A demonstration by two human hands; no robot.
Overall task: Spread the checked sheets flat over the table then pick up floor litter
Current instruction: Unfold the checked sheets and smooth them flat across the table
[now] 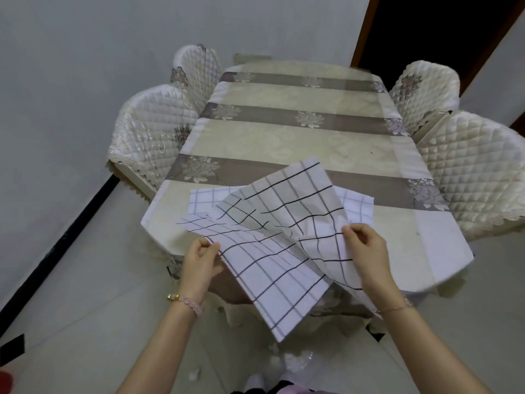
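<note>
Now left hand [200, 261] and right hand [366, 251] each pinched on an edge of the checked sheet [272, 251], lifted and rumpled over the near end of the bench [284, 137]; another sheet [355, 207] flat beneath; litter [194, 373] on the floor.

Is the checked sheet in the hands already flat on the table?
No. The checked sheet is lifted and creased, pinched by the left hand and right hand.

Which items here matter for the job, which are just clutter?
Job:
- held checked sheet, pinched by left hand and right hand
- checked sheet underneath
- table
- floor litter

Bystanders:
- quilted chairs
- doorway
</note>
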